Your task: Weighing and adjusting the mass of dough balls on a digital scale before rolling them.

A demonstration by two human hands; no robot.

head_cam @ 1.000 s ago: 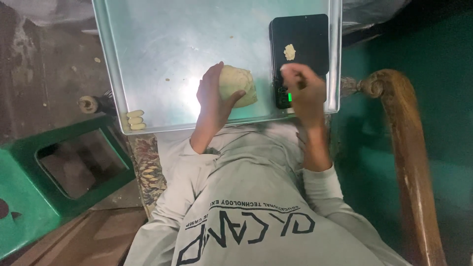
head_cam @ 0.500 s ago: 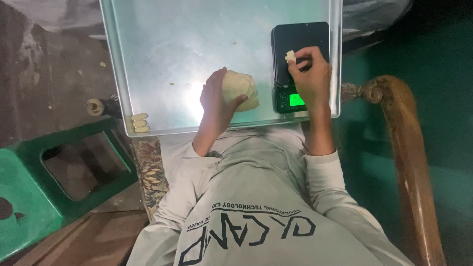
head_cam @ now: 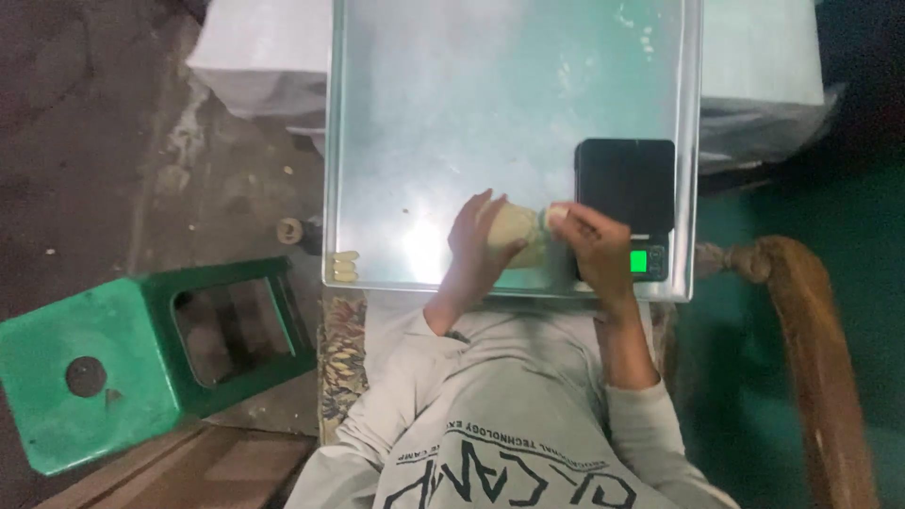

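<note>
**A:** Where is the dough?

**B:** The pale, rounded lump of dough [head_cam: 517, 234] lies on the large shiny metal tray [head_cam: 424, 113], towards its near edge and just left of the flat black digital scale [head_cam: 624, 179]. The left hand [head_cam: 476, 247] is curled over the lump from the left, fingers draped across its top, holding it down.

**A:** And the other hand?

**B:** The right hand [head_cam: 594, 250] is at the lump's right end, with its fingertips pinched together on a small pale bit of dough [head_cam: 556, 215]. I cannot tell whether that bit is already free or joined to the lump. The hand partly covers the near left corner of the scale, beside the scale's lit green display [head_cam: 638, 261].

**A:** So what step would you call it?

**B:** Portioning, I would judge: a pinch taken off the lump, right beside the scale. The scale's black platform is bare.

**A:** What would a next move ask for?

**B:** If the bit is to be weighed, it needs a clean break from the lump while the left hand keeps the lump steady. After that comes a short carry to the far right, onto the platform.

**A:** Anything else around?

**B:** Three small pale pieces [head_cam: 345, 268] sit in a row at the tray's near left corner. A green plastic stool [head_cam: 141, 358] lies on its side to the left, well apart.
</note>
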